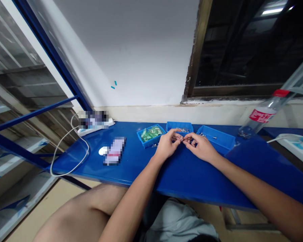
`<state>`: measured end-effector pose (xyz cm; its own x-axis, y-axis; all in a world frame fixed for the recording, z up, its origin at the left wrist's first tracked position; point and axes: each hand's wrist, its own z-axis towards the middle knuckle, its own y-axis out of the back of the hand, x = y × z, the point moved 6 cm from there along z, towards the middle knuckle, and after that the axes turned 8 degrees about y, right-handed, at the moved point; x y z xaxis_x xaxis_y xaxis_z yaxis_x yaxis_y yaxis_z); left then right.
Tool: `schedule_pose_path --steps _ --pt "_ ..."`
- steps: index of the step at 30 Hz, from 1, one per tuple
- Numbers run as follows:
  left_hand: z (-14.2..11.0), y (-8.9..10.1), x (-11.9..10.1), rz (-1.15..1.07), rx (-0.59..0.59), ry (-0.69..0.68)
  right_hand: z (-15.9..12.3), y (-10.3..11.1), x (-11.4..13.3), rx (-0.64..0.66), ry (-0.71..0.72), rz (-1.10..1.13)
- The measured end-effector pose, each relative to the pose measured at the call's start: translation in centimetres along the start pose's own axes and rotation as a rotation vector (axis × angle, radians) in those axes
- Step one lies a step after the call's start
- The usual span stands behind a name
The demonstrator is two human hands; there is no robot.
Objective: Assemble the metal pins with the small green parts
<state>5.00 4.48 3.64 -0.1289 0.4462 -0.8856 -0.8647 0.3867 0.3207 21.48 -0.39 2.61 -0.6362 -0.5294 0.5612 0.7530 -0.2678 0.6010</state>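
Observation:
My left hand [168, 144] and my right hand [201, 146] meet just above the blue table. Thumb and fingers of each are pinched together around a small metal part [182, 138], too small and covered to name exactly. Behind my hands stands a blue tray [179, 124] with several small shiny metal pieces that look like screws. Left of my left hand, another blue tray [145, 145] holds green pieces [151, 133]. Beyond my right hand is a third blue tray [226, 143] with a few metal pieces inside. More small metal pieces [155, 145] lie by the left tray.
A clear plastic bottle [262, 116] with a red cap stands at the back right. To the left lie a blurred flat item [115, 151], a round white object [103, 151] and a power strip [97, 127] with a looping white cable [65, 174]. Blue frame bars [35, 116] rise left.

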Motion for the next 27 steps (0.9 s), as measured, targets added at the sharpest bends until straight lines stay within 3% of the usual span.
schedule_pose_path --steps 8,16,19,27 --pt "0.3 0.0 0.2 -0.132 0.003 0.031 0.0 -0.8 0.0 0.097 -0.038 0.104" --pt "0.0 0.1 -0.4 0.032 0.010 -0.035 -0.3 -1.4 -0.6 0.064 -0.138 0.328" --pt "0.1 0.1 -0.5 -0.008 0.020 -0.063 -0.3 -1.7 -0.3 0.096 -0.141 0.355" --pt "0.7 1.1 1.1 -0.211 -0.126 0.134 -0.4 -1.8 -0.5 0.088 -0.131 0.297"
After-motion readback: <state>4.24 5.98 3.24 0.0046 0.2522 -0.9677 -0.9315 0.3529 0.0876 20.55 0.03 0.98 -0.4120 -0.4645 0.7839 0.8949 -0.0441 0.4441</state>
